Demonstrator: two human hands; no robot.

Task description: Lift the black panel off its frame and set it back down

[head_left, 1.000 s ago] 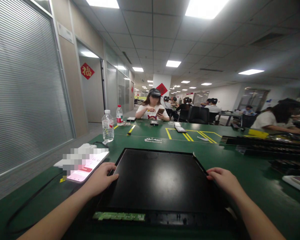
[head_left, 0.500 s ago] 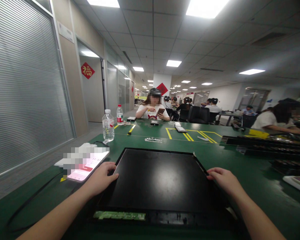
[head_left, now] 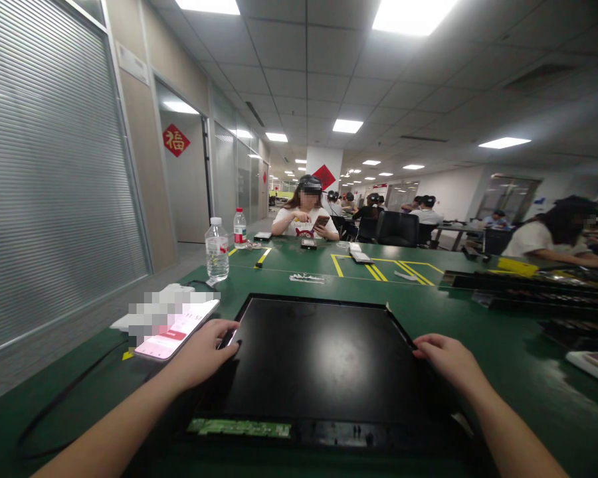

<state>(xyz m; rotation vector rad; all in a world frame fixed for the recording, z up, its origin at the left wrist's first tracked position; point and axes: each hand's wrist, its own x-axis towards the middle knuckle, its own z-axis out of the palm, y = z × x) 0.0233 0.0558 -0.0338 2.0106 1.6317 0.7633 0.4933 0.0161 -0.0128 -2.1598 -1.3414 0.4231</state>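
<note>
A black display panel (head_left: 319,358) lies flat in front of me, glossy with a light's reflection on it. A green circuit board strip (head_left: 239,428) runs along its near edge. My left hand (head_left: 212,348) is at the panel's left edge, thumb on top and fingers at the frame, closed on it. On the right edge, my right hand (head_left: 441,355) pinches the frame between thumb and fingers. A lit phone (head_left: 177,332) lies just left of my left hand.
A large water bottle (head_left: 216,252) and a smaller red-capped bottle (head_left: 240,229) stand at the back left. Dark stacked panels (head_left: 518,289) lie at right, near a white device (head_left: 593,367). Across the green table (head_left: 259,282), a person (head_left: 306,216) holds a phone. Another sits at far right.
My left hand has shifted slightly along the panel's left edge, its thumb and fingers a little further over the frame. My right hand stays at the right edge.
</note>
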